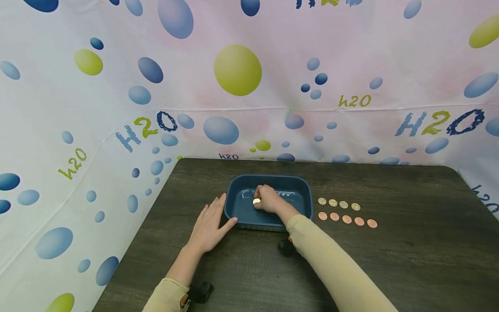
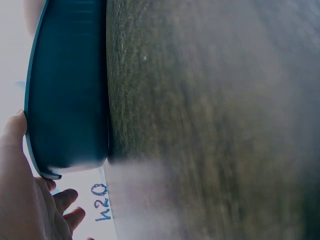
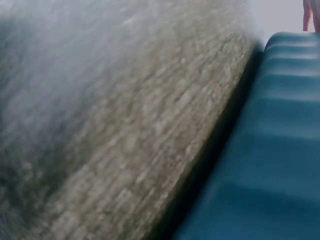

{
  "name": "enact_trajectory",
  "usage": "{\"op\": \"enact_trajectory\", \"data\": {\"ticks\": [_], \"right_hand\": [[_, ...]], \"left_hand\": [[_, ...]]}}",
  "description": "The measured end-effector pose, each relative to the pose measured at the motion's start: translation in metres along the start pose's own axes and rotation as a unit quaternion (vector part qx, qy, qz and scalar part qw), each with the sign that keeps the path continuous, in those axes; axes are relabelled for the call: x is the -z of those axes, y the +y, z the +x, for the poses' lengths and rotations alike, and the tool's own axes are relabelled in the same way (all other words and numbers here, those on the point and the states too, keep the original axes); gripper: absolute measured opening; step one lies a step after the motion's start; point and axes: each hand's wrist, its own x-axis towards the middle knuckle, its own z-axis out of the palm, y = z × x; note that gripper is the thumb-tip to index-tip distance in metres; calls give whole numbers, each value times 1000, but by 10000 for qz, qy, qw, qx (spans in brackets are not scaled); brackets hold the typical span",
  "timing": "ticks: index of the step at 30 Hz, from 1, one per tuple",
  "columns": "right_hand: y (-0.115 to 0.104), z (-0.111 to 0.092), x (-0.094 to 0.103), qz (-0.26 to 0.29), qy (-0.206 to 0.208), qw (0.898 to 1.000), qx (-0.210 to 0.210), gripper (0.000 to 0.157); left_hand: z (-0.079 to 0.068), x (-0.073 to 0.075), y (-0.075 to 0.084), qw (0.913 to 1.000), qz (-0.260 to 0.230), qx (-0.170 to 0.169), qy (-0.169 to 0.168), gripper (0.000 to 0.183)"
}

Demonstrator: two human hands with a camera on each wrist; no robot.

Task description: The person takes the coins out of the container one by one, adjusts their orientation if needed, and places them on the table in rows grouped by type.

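A dark blue rectangular tray (image 1: 269,225) sits on the table in the head view. Reaching into it, my right hand (image 1: 269,199) has its fingers curled and pinches a gold-coloured coin (image 1: 256,201) between thumb and fingertip. My left hand (image 1: 208,226) lies against the tray's left end with straight fingers, its thumb at the front left corner. In the left wrist view, the left thumb (image 2: 15,127) touches the rim. The right wrist view shows only the tray's ribbed outer wall (image 3: 270,150) and the tabletop; the right hand's fingers are hidden there.
Right of the tray lies a row of several gold-coloured coins (image 1: 333,203). Nearer me runs a row of several copper-coloured coins (image 1: 347,219). Behind the dark wooden table (image 1: 413,242) hangs a white curtain (image 1: 273,86) printed with bubbles.
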Motion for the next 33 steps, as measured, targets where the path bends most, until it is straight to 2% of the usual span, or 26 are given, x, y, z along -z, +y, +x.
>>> {"op": "enact_trajectory", "data": {"ticks": [5,10,17,22,27,33], "right_hand": [[2,0,-1,122,260,9991,309,16],[2,0,0,299,224,9976,577,14],[-6,-8,14,685,276,9957,559,10],[-9,-22,36,922,471,9923,676,8],[-10,-47,69,1068,828,9878,776,10],[1,-84,111,730,1235,9877,630,15]], "left_hand": [[0,1,1,10000,-28,1,-6,85],[0,0,1,10000,-3,-41,-7,84],[0,0,0,10000,20,5,-88,86],[1,1,1,9999,36,23,-97,87],[1,1,1,10000,18,-32,-8,87],[0,1,0,10000,37,-56,-3,85]]}}
